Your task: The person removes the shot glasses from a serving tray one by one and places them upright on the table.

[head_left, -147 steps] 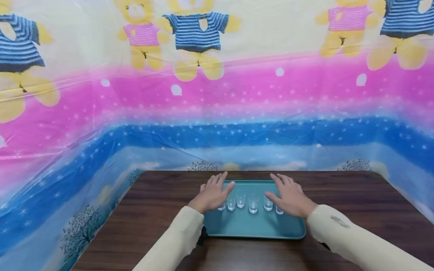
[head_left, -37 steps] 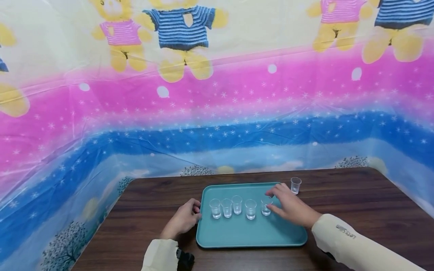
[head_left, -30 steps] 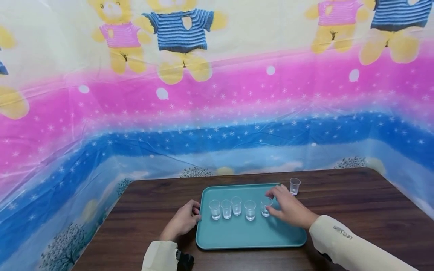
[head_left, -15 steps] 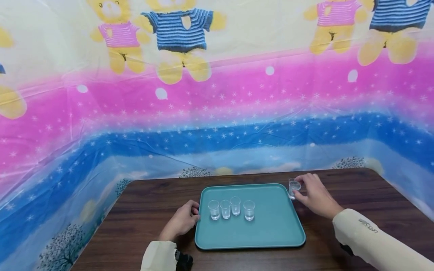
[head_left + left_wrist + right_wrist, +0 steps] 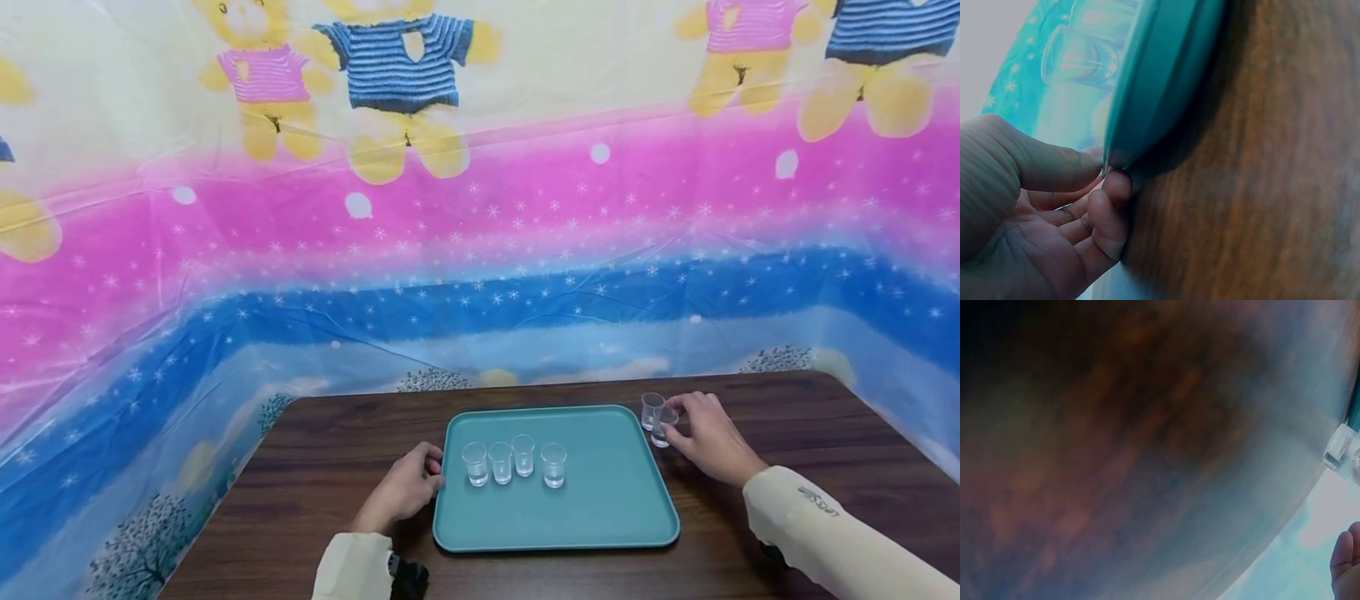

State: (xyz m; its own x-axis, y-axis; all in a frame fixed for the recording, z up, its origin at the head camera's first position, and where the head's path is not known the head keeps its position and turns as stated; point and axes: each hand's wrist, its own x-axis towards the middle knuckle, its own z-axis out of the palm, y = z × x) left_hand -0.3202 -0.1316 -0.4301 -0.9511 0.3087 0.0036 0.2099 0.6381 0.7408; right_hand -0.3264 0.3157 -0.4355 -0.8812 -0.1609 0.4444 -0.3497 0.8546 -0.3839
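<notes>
Currently, the right hand (image 5: pixel 711 437) pinches a small clear cup (image 5: pixel 661 434) between thumb and fingertips, with a narrow gap set by the cup's width. This held cup is located on the far right of the table (image 5: pixel 322 483), just outside the right edge of the tray (image 5: pixel 615 512); whether its base bears on the wood or is slightly raised cannot be told. A second clear cup (image 5: pixel 649 412) stands close behind it; the two overlap in the head view, and contact cannot be confirmed. The left hand (image 5: pixel 403 492) grips the tray's left rim, thumb above and fingers curled at the edge. Four similar cups (image 5: pixel 553 467) stand upright on the tray. Handling: the held cup is probably light and stiff; the material, glass or plastic, cannot be determined, so treat it as breakable. Its smooth wall may slip, particularly if wet. The lower part looks clearer and denser, but whether this is liquid or a thick base is uncertain; a level carry is therefore advisable. Take hold at opposite sides of the upper wall, just below the rim, using light pressure. Orientation: the cup's mouth points up, its wall tapers to a narrower base, and its long axis is close to vertical; any slight lean is too small to judge.
</notes>
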